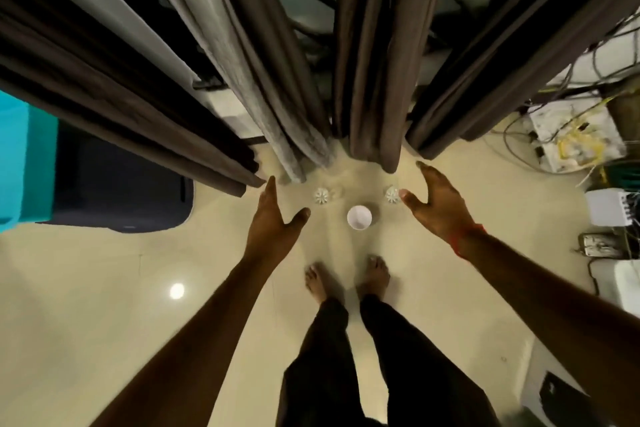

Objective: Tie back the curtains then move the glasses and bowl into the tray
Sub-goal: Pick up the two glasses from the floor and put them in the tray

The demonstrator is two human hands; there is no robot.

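Curtains (374,80): hang loose, straight ahead of both hands – long axis vertical.
Left hand (273,218): grip open, empty, nearer left panels.
Right hand (440,201): grip open, empty.
Glasses (321,196), bowl (359,217): on floor – between hands.

I see both hands spread and empty, the left hand (273,218) and right hand (437,199) raised toward the hanging curtains (374,80). Two glasses (321,196) and a white bowl (359,217) sit on the floor (104,305).

A teal cloth (20,163) lies at the left edge beside a dark mat (117,184) on the cream floor (86,305). Tangled cables (568,139) and a white box (609,206) crowd the right side.
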